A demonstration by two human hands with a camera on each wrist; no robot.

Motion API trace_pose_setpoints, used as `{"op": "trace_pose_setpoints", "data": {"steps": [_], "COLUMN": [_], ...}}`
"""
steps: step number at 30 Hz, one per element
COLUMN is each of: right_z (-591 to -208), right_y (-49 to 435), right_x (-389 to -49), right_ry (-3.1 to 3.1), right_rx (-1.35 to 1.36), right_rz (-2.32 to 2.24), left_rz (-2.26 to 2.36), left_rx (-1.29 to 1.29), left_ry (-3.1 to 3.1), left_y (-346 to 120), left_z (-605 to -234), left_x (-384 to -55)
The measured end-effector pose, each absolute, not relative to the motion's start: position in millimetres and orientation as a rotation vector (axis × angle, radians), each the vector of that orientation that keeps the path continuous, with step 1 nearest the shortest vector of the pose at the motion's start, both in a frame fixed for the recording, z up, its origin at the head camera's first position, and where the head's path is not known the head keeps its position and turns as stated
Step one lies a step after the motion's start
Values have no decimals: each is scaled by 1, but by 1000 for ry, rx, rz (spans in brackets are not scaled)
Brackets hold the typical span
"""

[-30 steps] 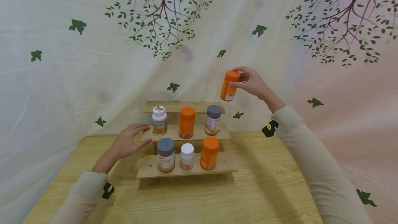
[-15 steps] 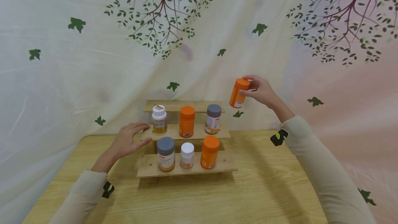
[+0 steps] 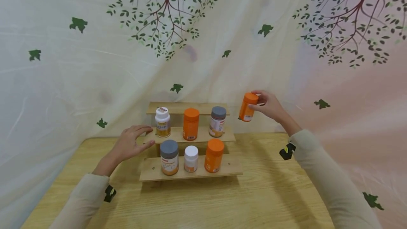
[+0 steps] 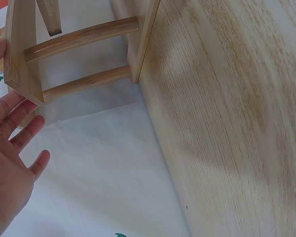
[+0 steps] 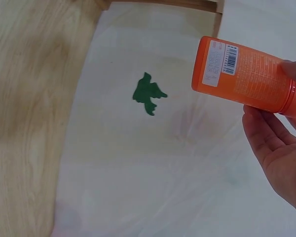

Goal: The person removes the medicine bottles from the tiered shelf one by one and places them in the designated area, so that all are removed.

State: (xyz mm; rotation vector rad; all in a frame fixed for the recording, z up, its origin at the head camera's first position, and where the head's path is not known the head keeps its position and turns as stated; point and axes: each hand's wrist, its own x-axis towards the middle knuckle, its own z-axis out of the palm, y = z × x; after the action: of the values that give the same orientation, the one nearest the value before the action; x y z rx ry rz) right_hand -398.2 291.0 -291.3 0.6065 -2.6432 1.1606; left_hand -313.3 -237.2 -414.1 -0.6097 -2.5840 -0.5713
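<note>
A long, pale beige fabric left sleeve ended in a broad, plain cuff, and a long, pale beige fabric right sleeve matched it. A small, blocky black left wrist device and a small, blocky black right wrist device each bore a yellow mark.

Held orange bottle lower, farther right than 1 second ago, right hand likewise

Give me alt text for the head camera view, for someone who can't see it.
A right hand holds a slightly tilted orange bottle in the air, right of a three-tier wooden rack. Six more bottles stand on its lower two tiers; the left hand touches its left end.
</note>
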Motion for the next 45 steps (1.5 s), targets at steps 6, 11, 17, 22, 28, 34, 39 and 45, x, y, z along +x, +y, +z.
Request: {"op": "trace_pose_setpoints", "data": {"steps": [6, 11, 17, 22, 28, 34, 39, 45], "right_z": [-310, -323, -328, -334, -361, -378, -386, -404], "right_y": [294, 293, 284, 279, 292, 298, 294, 297], "right_x": [-397, -396, -386, -378, -393, -399, -394, -398], "right_ry": [-2653, -2630, -2643, -2642, -2616, -2616, -2629, -2625], "right_rx": [590, 605, 617, 617, 611, 595, 587, 593], "right_rz": [1148, 1182, 1212, 1204, 1211, 1221, 1256, 1271], "left_rz": [-558, -551, -547, -539, -545, -552, -560, -573], "left_rx": [-608, -613, -603, -598, -597, -593, -595, -596], "left_ry": [-2610, -2612, -2617, -2624, -2631, -2629, -2618, -2615], "left_y": [-236, -236, -238, -238, -238, -236, -235, -236], "left_z": [-413, -413, -413, -412, -411, -413, -413, -412], "left_x": [-313, -313, -312, -312, -312, -313, -313, -312]}}
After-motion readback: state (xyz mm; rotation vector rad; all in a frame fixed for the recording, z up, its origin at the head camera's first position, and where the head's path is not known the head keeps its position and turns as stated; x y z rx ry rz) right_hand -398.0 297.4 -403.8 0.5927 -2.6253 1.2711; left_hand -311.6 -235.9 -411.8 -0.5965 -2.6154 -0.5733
